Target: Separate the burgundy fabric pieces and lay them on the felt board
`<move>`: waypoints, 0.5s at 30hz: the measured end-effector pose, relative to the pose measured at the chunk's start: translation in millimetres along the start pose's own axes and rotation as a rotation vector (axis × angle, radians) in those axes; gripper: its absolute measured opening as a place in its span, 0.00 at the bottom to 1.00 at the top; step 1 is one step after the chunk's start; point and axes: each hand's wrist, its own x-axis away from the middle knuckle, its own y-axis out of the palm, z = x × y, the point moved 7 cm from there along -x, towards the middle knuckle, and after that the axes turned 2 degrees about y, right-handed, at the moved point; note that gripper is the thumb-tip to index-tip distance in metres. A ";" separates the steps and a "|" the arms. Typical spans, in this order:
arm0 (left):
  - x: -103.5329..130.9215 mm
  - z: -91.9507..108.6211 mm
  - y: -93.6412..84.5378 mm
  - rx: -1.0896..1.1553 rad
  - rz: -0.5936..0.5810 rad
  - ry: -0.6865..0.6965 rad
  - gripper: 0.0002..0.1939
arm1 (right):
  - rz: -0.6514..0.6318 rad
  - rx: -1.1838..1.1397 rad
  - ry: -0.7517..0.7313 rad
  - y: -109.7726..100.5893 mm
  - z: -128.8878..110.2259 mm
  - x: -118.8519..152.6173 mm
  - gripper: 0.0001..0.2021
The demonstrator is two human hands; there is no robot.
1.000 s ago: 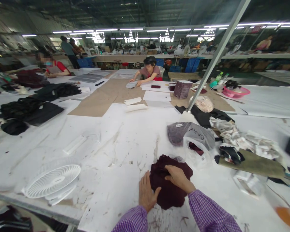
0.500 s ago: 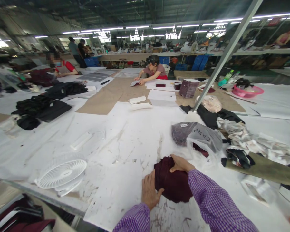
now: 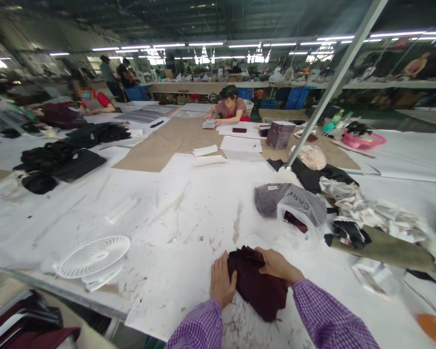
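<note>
A stack of dark maroon fabric pieces (image 3: 259,293) lies on the white-covered table in front of me, bunched and uneven along its far edge. My left hand (image 3: 222,280) presses against the stack's left side, thumb near the cloth. From the upper right, my right hand (image 3: 280,266) is closed over the fabric, fingers bent and partly hidden behind the cloth. Beyond the stack sits a grey plastic bag (image 3: 298,203) with dark contents and printed letters. Thread scraps lie scattered on the table around the fabric.
A white fan (image 3: 94,259) stands at the table's left edge. On the right are cloth scraps (image 3: 381,213), an olive fabric strip (image 3: 385,249) and a slanted metal pole (image 3: 334,87). A co-worker (image 3: 234,106) handles a piece across the table; black garments (image 3: 76,162) lie left.
The fabric stack is more bunched and narrower between my hands, its lower end shifted nearer me. My right hand has closed further over it. The co-worker opposite has shifted the piece slightly.
</note>
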 end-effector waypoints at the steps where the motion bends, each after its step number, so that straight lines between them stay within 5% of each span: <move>1: 0.9 -1.3 0.2 0.011 0.022 -0.005 0.30 | 0.020 -0.047 -0.003 2.2 -0.2 10.2 0.25; 5: 4.6 -4.6 0.7 0.036 0.097 0.009 0.27 | 0.179 -0.649 0.011 13.4 32.2 69.8 0.26; 11: 4.6 -2.1 0.4 0.071 0.110 0.029 0.25 | 0.580 -1.487 0.564 76.2 156.4 186.9 0.41; 15: -20.4 26.7 10.5 0.202 0.033 -0.027 0.23 | 0.696 -1.726 0.694 110.6 183.9 228.2 0.50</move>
